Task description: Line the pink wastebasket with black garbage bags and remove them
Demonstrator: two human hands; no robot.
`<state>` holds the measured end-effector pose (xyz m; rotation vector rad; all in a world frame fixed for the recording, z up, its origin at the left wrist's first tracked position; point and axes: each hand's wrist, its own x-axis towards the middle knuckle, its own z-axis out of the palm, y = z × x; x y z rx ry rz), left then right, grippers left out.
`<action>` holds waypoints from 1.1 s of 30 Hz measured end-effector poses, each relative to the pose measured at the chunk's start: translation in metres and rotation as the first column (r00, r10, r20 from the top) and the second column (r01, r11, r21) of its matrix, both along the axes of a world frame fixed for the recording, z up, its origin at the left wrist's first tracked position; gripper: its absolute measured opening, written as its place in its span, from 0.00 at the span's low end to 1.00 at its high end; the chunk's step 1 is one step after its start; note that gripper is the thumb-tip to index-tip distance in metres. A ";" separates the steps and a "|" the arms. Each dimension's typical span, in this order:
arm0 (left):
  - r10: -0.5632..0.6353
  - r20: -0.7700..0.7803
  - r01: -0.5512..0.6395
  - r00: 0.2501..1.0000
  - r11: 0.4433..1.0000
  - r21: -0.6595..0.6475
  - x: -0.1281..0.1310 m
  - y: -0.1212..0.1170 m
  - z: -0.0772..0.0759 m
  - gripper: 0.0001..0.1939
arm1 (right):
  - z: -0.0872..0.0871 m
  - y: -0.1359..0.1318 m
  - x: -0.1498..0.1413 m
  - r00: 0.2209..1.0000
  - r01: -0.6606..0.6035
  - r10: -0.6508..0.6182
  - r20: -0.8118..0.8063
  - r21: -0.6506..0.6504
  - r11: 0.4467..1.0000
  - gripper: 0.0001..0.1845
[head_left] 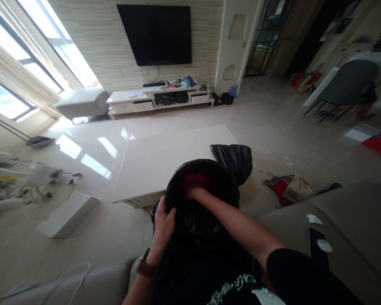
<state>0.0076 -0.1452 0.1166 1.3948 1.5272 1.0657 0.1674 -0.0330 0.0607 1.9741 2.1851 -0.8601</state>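
A black plastic bag point(190, 212) stands open in front of me, at the near edge of a white low table point(165, 161). My left hand point(163, 224) grips the bag's left rim, fingers curled over the plastic; a watch is on that wrist. My right hand point(193, 192) reaches down into the bag's mouth, where something red point(198, 180) shows. Its fingers are hidden inside the bag. A loose flap of black plastic point(233, 159) lies on the table's right corner.
A white box point(66, 214) lies on the floor at left, near scattered toys point(15, 178). A red and beige bag point(288, 188) lies on the floor at right. I sit on a beige sofa point(336, 220). Another person stands by a grey chair point(346, 84) at far right.
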 end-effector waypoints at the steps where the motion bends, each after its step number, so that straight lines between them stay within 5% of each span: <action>1: -0.008 0.016 0.008 1.000 1.000 -0.014 0.001 0.000 -0.001 0.14 | 0.005 0.000 -0.002 0.999 -0.035 0.034 -0.028 -0.037 0.999 0.21; 6: -0.003 0.045 0.004 0.999 1.000 -0.025 -0.002 0.004 -0.009 0.16 | 0.039 -0.009 -0.003 0.997 -0.042 0.037 -0.066 -0.076 0.996 0.17; 11: 0.067 0.064 -0.064 0.996 0.997 -0.036 -0.011 0.013 -0.015 0.15 | 0.087 -0.050 0.026 0.994 0.017 -0.001 -0.112 0.136 0.991 0.18; 15: 0.140 0.034 -0.138 0.990 0.990 -0.038 -0.016 0.022 -0.023 0.14 | 0.099 -0.086 0.081 0.929 0.266 -0.065 -0.365 0.536 0.801 0.14; 18: 0.182 0.019 -0.181 0.983 0.983 -0.032 -0.018 0.030 -0.031 0.13 | 0.071 -0.102 0.125 0.874 0.446 -0.155 -0.460 0.635 0.631 0.12; 20: 0.211 0.019 -0.211 0.977 0.977 -0.030 -0.020 0.037 -0.037 0.12 | 0.037 -0.109 0.147 0.837 0.528 -0.235 -0.494 0.615 0.585 0.14; 22: 0.238 0.044 -0.237 0.970 0.971 -0.043 -0.022 0.046 -0.047 0.12 | -0.006 -0.118 0.158 0.803 0.582 -0.333 -0.494 0.529 0.618 0.17; 27: 0.296 0.207 -0.283 0.932 0.955 -0.091 -0.028 0.081 -0.078 0.18 | -0.106 -0.152 0.133 0.853 0.504 -0.458 -0.250 0.164 0.848 0.36; 29: 0.329 0.269 -0.303 0.905 0.944 -0.132 -0.028 0.097 -0.088 0.21 | -0.131 -0.164 0.114 0.885 0.464 -0.458 -0.083 0.078 0.883 0.43; 33: 0.378 0.349 -0.332 0.857 0.925 -0.186 -0.024 0.124 -0.097 0.24 | -0.153 -0.172 0.097 0.893 0.433 -0.445 0.072 0.137 0.891 0.47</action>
